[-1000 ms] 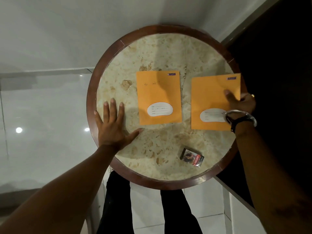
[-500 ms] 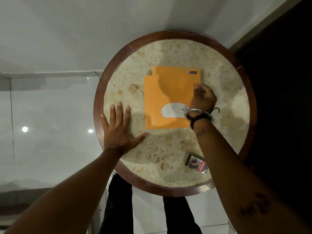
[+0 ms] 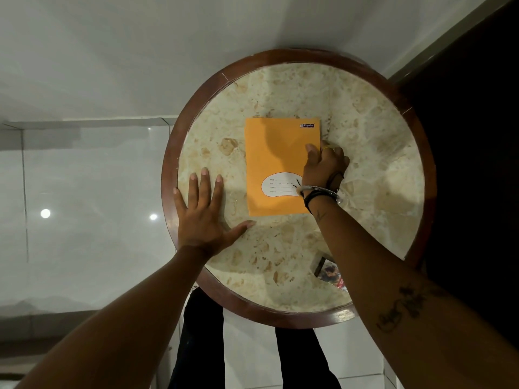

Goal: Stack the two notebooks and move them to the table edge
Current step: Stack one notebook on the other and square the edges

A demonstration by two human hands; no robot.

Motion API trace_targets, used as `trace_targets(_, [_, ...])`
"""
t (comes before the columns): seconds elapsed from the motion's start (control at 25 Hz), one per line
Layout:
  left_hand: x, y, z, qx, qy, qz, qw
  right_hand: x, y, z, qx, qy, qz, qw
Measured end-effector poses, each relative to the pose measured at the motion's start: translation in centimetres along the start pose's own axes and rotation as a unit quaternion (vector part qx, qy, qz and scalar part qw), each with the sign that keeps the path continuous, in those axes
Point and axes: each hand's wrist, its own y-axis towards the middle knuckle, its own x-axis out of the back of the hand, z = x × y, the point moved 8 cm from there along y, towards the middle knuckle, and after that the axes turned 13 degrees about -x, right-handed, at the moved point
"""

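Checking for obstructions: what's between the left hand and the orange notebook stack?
Nothing. In the head view, only bare marble tabletop lies between the left hand, flat on the table, and the notebook stack. The right hand grips its opposite edge.

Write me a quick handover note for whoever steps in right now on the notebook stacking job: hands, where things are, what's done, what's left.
Left hand: flat and open on the table near its left rim, holding nothing.
Right hand: closed on the right edge of the orange notebooks, thumb on the top cover.
Notebooks: only one cover shows, so the two appear stacked and squared up, near the table's middle.
Small printed packet: near the front rim, partly under the right forearm; not part of the job.
Done: stacking, apparently.
Left: move the stack to the table edge and let go.
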Motion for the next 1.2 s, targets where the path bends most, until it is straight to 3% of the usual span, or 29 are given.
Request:
trace_targets(0.2, [0.5,0.1,-0.3,-0.004,0.001,0.004,1.0,-0.2,-0.3,0.3,0.033,-0.052,0.022,0.998])
trace_targets(0.36, [1.5,0.0,-0.8,-0.008,-0.04,-0.001,0.999,0.3,0.0,-0.6,-0.017,-0.037,0.038,0.998])
trace_targets(0.56, [4.4,4.9,-4.8,0.017,-0.199,-0.057,0.978,0.6,0.5,-1.5,-0.126,-0.034,0.075,0.989])
trace_targets(0.68, [5.8,8.4,-7.3,0.087,-0.36,-0.12,0.921,-0.2,-0.1,-1.3,-0.167,-0.045,0.124,0.977])
trace_targets(0.76, [5.6,9.8,-7.4,0.213,-0.441,-0.137,0.861,-0.9,-0.1,-1.2,-0.21,-0.04,0.173,0.961])
trace_targets(0.84, [4.3,10.6,-6.9,0.335,-0.502,-0.098,0.792,-0.9,0.2,-1.0,-0.244,-0.002,0.213,0.946])
trace_targets(0.96, [4.7,12.4,-5.9,0.356,-0.585,-0.115,0.72,-0.2,0.5,-0.4,-0.226,0.117,0.241,0.937])
trace_targets(1.08, [7.7,13.1,-5.7,0.291,-0.599,-0.148,0.732,1.8,0.2,1.3,-0.115,0.281,0.269,0.914])
trace_targets(1.2, [12.2,12.9,-6.8,0.141,-0.562,-0.206,0.788,4.6,-0.3,2.9,0.02,0.37,0.276,0.887])
